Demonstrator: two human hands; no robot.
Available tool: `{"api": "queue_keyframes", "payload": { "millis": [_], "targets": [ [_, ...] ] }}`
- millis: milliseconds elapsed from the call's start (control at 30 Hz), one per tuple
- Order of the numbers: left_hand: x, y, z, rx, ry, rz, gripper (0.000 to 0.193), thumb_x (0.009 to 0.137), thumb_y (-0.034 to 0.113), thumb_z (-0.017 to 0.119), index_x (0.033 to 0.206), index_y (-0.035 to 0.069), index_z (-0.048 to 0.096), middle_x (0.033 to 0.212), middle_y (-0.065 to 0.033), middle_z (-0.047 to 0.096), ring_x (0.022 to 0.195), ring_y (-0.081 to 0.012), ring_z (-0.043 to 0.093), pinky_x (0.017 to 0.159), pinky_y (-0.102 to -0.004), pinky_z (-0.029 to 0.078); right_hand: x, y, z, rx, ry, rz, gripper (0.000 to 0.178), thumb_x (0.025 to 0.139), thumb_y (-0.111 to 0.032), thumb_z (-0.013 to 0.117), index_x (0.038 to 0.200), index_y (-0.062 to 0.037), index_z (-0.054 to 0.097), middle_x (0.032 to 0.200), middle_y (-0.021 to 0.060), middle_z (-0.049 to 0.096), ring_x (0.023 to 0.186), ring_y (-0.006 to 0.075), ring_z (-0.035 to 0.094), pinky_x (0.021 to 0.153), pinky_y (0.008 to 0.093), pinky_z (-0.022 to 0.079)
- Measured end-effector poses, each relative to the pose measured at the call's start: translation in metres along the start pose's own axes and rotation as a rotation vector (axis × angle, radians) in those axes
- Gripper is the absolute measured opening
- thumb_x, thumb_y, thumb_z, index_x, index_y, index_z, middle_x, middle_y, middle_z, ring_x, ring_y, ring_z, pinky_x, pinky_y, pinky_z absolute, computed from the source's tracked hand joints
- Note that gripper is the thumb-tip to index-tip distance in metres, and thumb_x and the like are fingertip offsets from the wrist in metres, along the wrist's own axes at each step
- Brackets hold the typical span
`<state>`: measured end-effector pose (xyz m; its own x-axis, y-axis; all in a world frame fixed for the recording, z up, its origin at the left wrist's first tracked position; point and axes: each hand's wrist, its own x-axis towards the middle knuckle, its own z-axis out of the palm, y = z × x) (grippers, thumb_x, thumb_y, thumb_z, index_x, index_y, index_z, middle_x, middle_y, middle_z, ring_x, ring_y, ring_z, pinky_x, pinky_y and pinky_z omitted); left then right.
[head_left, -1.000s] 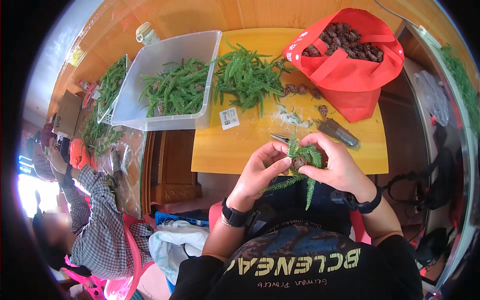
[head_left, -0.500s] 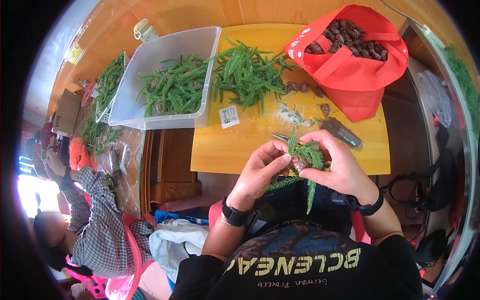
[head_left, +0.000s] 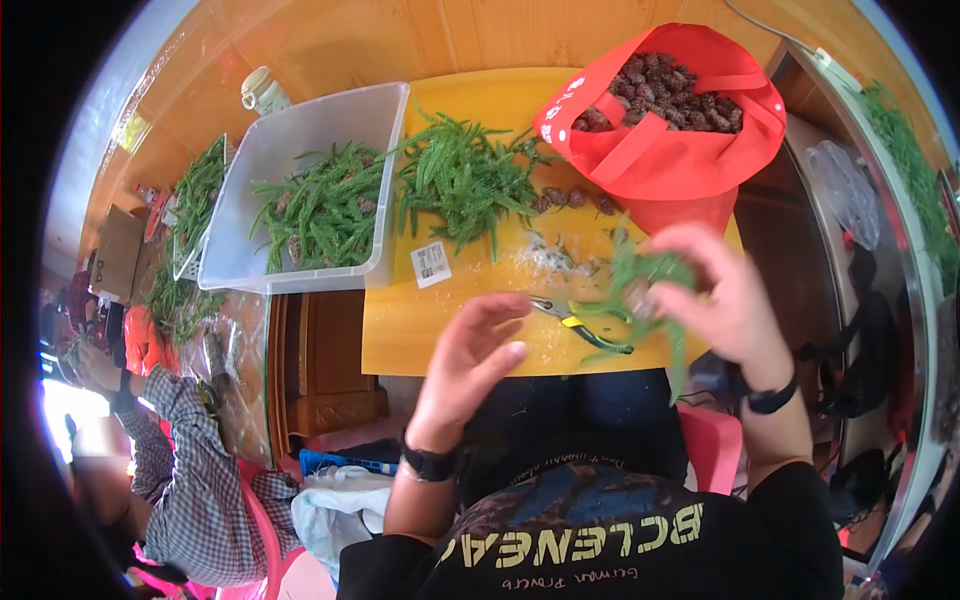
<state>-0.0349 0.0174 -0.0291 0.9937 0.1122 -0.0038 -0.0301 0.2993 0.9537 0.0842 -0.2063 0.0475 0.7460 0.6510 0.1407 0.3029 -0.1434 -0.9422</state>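
My right hand (head_left: 722,298), blurred by motion, grips a green artificial pine sprig (head_left: 625,275) with a pine cone (head_left: 640,300) at its middle. Its fronds hang below and left of the fingers. My left hand (head_left: 478,358) is empty, thumb and fingers apart, at the near edge of the yellow table. A pair of pliers (head_left: 570,320) with yellow-and-black handles lies between the hands, its jaws close to my left fingertips. Beyond it are white crumbs and green scraps (head_left: 560,255).
A heap of green sprigs (head_left: 465,180) lies beside a clear plastic bin (head_left: 385,235) holding more. Loose pine cones (head_left: 577,198) lie before a red bag (head_left: 665,165) full of cones. At left, a person in a checked shirt (head_left: 205,500) sits by another table.
My hands have moved apart; the left has let go of the sprig. My right hand has carried it right and slightly away from me. The pliers now show fully on the table.
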Motion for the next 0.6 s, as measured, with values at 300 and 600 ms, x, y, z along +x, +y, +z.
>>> {"api": "queue_keyframes", "payload": {
  "millis": [300, 600],
  "targets": [
    [-0.013, 0.12, -0.022, 0.21, 0.116, 0.575, 0.031, 0.094, 0.019, 0.038, 0.074, 0.0, 0.049, 0.064, -0.0088, 0.05, 0.066, -0.0205, 0.05, 0.066, -0.0316, 0.039, 0.047, -0.049, -0.071, -0.187, 0.274, -0.24, 0.028, 0.082, -0.002, 0.052, 0.11, -0.0002, 0.048, 0.101, 0.0042, 0.054, 0.075, 0.0078, 0.052, 0.065, 0.0217, 0.044],
    [-0.03, 0.2, -0.037, 0.447, 0.098, 0.897, 0.026, 0.091, 0.028, 0.045, 0.092, 0.003, 0.047, 0.078, -0.007, 0.046, 0.069, -0.0176, 0.047, 0.077, -0.0357, 0.037, 0.146, -0.073, 0.01, -0.386, -0.279, -0.416, 0.03, 0.082, -0.01, 0.058, 0.109, -0.0007, 0.048, 0.094, 0.0057, 0.055, 0.076, 0.0091, 0.054, 0.069, 0.0234, 0.046]
  ]
}}
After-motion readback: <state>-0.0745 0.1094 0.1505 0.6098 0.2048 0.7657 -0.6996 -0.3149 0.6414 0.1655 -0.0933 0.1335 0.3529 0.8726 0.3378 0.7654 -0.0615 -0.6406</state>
